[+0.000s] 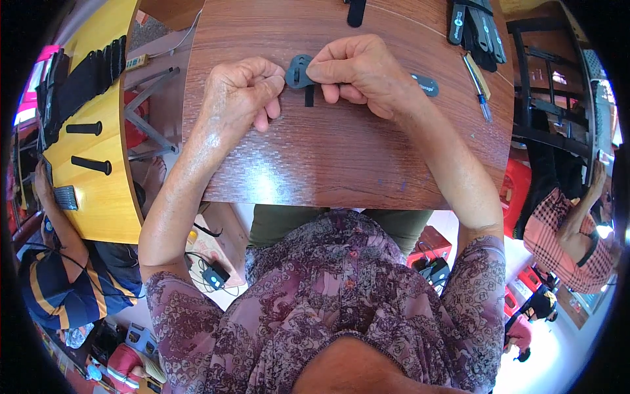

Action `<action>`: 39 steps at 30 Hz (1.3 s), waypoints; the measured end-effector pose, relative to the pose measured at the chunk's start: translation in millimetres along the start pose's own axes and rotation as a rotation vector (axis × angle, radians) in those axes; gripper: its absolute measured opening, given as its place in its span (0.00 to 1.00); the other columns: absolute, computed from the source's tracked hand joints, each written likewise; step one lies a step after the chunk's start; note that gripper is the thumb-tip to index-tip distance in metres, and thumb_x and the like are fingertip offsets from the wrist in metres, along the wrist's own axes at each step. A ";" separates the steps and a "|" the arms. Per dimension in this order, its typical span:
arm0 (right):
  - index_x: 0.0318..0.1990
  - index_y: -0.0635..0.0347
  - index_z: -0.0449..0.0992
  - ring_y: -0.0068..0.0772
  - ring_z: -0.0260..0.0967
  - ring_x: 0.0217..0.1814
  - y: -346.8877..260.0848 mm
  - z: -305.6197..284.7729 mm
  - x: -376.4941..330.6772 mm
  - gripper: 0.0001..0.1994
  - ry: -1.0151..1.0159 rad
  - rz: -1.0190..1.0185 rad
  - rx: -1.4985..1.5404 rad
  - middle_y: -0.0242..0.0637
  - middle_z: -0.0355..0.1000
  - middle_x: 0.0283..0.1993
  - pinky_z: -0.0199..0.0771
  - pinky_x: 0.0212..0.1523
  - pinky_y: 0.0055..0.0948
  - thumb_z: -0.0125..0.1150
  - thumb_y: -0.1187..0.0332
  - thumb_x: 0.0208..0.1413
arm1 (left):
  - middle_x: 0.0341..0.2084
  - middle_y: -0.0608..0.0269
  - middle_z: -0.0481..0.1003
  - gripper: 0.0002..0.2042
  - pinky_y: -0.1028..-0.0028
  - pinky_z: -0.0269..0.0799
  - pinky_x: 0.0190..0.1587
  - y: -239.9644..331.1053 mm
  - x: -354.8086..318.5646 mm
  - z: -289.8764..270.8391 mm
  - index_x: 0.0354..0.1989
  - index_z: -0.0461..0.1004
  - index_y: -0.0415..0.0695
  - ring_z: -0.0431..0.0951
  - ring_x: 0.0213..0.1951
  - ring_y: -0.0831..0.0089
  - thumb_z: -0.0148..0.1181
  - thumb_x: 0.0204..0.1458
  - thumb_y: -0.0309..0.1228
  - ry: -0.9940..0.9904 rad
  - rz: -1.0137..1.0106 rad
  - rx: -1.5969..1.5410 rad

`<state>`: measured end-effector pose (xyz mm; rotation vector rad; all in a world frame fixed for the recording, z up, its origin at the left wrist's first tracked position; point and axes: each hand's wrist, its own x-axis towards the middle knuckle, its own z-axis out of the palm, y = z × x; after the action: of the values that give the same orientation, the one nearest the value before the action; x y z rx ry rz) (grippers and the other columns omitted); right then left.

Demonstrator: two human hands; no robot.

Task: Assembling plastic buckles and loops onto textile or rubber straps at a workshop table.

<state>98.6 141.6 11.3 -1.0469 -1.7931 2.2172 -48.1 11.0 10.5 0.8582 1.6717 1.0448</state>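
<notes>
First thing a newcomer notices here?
Both hands meet at the far middle of the brown wooden table: left hand and right hand pinch a small dark grey plastic piece with a black strap hanging below. More black straps lie far right.

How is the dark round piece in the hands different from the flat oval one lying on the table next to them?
The round piece is gripped by the left hand and the right hand, with a black strap hanging from it; the oval piece lies alone, flat on the brown table, partly hidden by the right hand. The round piece has slots; the oval one shows pale printing. Both are dark grey and flat.
</notes>
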 end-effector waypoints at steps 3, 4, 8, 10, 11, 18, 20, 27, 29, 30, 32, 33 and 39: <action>0.31 0.66 0.75 0.10 0.53 0.10 -0.6 2.3 -2.3 0.07 -0.006 0.019 -0.070 0.34 0.69 0.16 0.45 0.09 0.10 0.61 0.70 0.50 | 0.13 0.66 0.71 0.08 0.87 0.55 0.12 0.7 1.4 1.1 0.33 0.74 0.37 0.65 0.11 0.86 0.55 0.53 0.30 0.008 -0.008 0.027; 0.31 0.65 0.75 0.10 0.54 0.10 -0.6 4.2 -3.0 0.07 0.014 -0.007 -0.104 0.33 0.69 0.16 0.46 0.09 0.10 0.61 0.70 0.50 | 0.13 0.66 0.71 0.08 0.87 0.55 0.12 0.4 1.9 1.3 0.33 0.74 0.37 0.65 0.11 0.86 0.55 0.53 0.30 0.010 -0.008 0.028; 0.30 0.65 0.75 0.10 0.55 0.11 4.0 5.6 -4.0 0.06 0.053 -0.078 -0.149 0.33 0.70 0.16 0.47 0.09 0.10 0.60 0.70 0.49 | 0.13 0.66 0.70 0.08 0.87 0.57 0.12 0.9 3.5 3.6 0.31 0.73 0.37 0.65 0.11 0.85 0.55 0.53 0.30 0.008 0.010 0.082; 0.29 0.65 0.76 0.11 0.56 0.11 1.8 6.5 -5.9 0.06 0.071 -0.085 -0.193 0.33 0.70 0.16 0.48 0.10 0.10 0.60 0.70 0.49 | 0.13 0.65 0.70 0.08 0.86 0.58 0.12 1.9 3.8 4.2 0.30 0.73 0.37 0.64 0.11 0.85 0.55 0.53 0.30 0.016 0.017 0.105; 0.28 0.64 0.76 0.11 0.56 0.11 1.1 7.1 -6.5 0.07 0.087 -0.091 -0.238 0.33 0.69 0.16 0.50 0.10 0.11 0.60 0.69 0.49 | 0.12 0.65 0.70 0.07 0.85 0.59 0.12 2.2 4.5 4.1 0.29 0.74 0.37 0.65 0.10 0.84 0.55 0.52 0.28 0.028 0.012 0.082; 0.27 0.64 0.76 0.13 0.57 0.13 -2.7 8.1 -4.8 0.06 0.122 -0.113 -0.399 0.31 0.69 0.15 0.55 0.13 0.14 0.58 0.70 0.49 | 0.10 0.64 0.70 0.06 0.82 0.60 0.11 7.2 7.5 4.1 0.25 0.74 0.37 0.66 0.09 0.83 0.55 0.50 0.27 0.029 0.004 0.109; 0.26 0.64 0.76 0.14 0.58 0.13 -2.3 7.8 -4.7 0.07 0.130 -0.116 -0.434 0.31 0.69 0.15 0.56 0.13 0.15 0.57 0.70 0.49 | 0.09 0.64 0.70 0.06 0.81 0.60 0.11 7.7 8.8 4.2 0.25 0.74 0.37 0.66 0.09 0.82 0.54 0.50 0.27 0.022 0.016 0.126; 0.23 0.64 0.76 0.16 0.61 0.15 -3.9 5.7 -4.3 0.07 0.164 -0.226 -0.562 0.31 0.68 0.14 0.59 0.15 0.19 0.58 0.70 0.47 | 0.12 0.64 0.70 0.08 0.84 0.57 0.11 11.5 13.8 5.2 0.26 0.72 0.37 0.64 0.10 0.83 0.54 0.53 0.29 -0.008 -0.010 0.200; 0.23 0.64 0.76 0.17 0.61 0.15 -4.6 6.2 -2.6 0.07 0.159 -0.214 -0.592 0.31 0.68 0.14 0.58 0.16 0.20 0.58 0.70 0.47 | 0.12 0.64 0.70 0.08 0.84 0.57 0.11 10.8 14.5 5.7 0.26 0.72 0.37 0.64 0.09 0.83 0.54 0.53 0.29 -0.012 -0.015 0.184; 0.23 0.64 0.76 0.17 0.61 0.15 -4.4 5.3 -1.3 0.07 0.161 -0.213 -0.591 0.31 0.68 0.14 0.58 0.16 0.20 0.58 0.70 0.47 | 0.12 0.64 0.70 0.09 0.84 0.57 0.11 10.6 14.9 5.8 0.25 0.72 0.38 0.63 0.09 0.83 0.54 0.53 0.29 -0.013 -0.020 0.167; 0.22 0.64 0.76 0.17 0.61 0.15 -3.7 3.8 1.7 0.07 0.142 -0.205 -0.586 0.32 0.68 0.13 0.58 0.16 0.20 0.58 0.71 0.46 | 0.12 0.63 0.70 0.08 0.84 0.57 0.11 11.2 16.0 5.2 0.25 0.72 0.38 0.64 0.09 0.82 0.54 0.53 0.29 -0.014 -0.035 0.150; 0.22 0.64 0.76 0.17 0.61 0.15 -4.0 4.0 1.7 0.07 0.144 -0.204 -0.585 0.32 0.68 0.13 0.58 0.16 0.20 0.58 0.71 0.46 | 0.12 0.63 0.70 0.08 0.84 0.56 0.11 11.5 16.6 4.9 0.25 0.72 0.38 0.64 0.09 0.82 0.53 0.53 0.29 -0.014 -0.049 0.133; 0.22 0.64 0.76 0.18 0.62 0.15 -4.1 4.7 4.1 0.06 0.148 -0.194 -0.607 0.33 0.69 0.13 0.59 0.17 0.21 0.58 0.71 0.45 | 0.12 0.62 0.71 0.07 0.84 0.55 0.10 13.3 19.2 4.7 0.26 0.72 0.38 0.64 0.08 0.82 0.53 0.52 0.28 -0.024 -0.083 0.098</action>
<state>91.4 141.0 13.5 -1.0243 -2.4374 1.4677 -48.5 34.3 15.2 0.8534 1.7345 0.8992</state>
